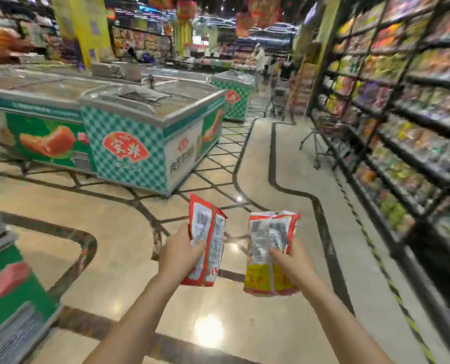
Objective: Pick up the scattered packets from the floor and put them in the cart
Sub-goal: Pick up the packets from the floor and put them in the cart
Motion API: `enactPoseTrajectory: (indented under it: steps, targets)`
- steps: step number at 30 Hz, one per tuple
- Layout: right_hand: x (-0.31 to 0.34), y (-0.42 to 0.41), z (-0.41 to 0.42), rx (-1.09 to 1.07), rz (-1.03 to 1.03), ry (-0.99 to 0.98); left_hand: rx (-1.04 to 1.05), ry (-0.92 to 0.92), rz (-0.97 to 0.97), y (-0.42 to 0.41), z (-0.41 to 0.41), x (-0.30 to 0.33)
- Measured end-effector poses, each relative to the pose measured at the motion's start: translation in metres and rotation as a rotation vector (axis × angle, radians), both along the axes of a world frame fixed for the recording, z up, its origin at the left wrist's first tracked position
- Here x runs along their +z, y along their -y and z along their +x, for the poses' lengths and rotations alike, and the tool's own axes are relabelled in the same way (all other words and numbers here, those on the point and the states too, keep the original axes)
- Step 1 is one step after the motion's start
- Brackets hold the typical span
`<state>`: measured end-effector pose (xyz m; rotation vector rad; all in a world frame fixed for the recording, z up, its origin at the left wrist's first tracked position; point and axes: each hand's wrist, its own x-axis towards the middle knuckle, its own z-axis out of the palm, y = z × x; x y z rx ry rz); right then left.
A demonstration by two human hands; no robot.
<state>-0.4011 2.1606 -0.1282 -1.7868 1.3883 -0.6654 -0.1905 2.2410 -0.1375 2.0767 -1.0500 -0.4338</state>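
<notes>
My left hand (180, 254) grips a red and white packet (208, 232) with a barcode on its back, held upright in front of me. My right hand (292, 264) grips a red, white and yellow packet (267, 248), also upright, a little to the right of the first. Both are held out at waist height above the shiny floor. A shopping cart (321, 135) stands further up the aisle on the right, against the shelves. I see no packets lying on the floor in this view.
Chest freezers (129, 135) with green and checked sides fill the left, with another freezer (11, 290) at the near left edge. Tall black shelves (402, 114) of packaged goods line the right. People stand at the far end of the aisle (260, 61).
</notes>
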Motion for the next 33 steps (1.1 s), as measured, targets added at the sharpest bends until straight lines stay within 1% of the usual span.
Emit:
enactPoseTrajectory:
  steps: [4, 7, 12, 16, 19, 23, 25, 30, 33]
  targets:
    - [0.025, 0.074, -0.099, -0.11, -0.05, 0.029, -0.136, 0.03, -0.038, 0.108, -0.087, 0.016]
    - [0.032, 0.124, -0.153, -0.192, -0.066, 0.017, -0.214, 0.018, -0.064, 0.172, -0.14, 0.027]
    - [0.028, 0.224, -0.209, -0.308, -0.099, -0.078, -0.299, 0.09, -0.086, 0.28, -0.193, 0.033]
    - [0.032, 0.318, -0.233, -0.378, -0.128, -0.08, -0.35, 0.086, -0.1, 0.387, -0.213, 0.037]
    - [0.04, 0.392, -0.252, -0.43, -0.166, -0.014, -0.396, 0.008, -0.149, 0.477, -0.232, 0.043]
    - [0.053, 0.49, -0.287, -0.572, -0.114, 0.101, -0.48, -0.017, -0.176, 0.597, -0.269, 0.06]
    - [0.058, 0.537, -0.308, -0.613, -0.114, 0.123, -0.515, -0.05, -0.181, 0.649, -0.288, 0.069]
    - [0.051, 0.658, -0.358, -0.708, -0.133, 0.141, -0.563, -0.228, -0.219, 0.777, -0.326, 0.063]
    - [0.04, 0.742, -0.387, -0.693, -0.105, 0.187, -0.566, -0.345, -0.224, 0.859, -0.351, 0.054]
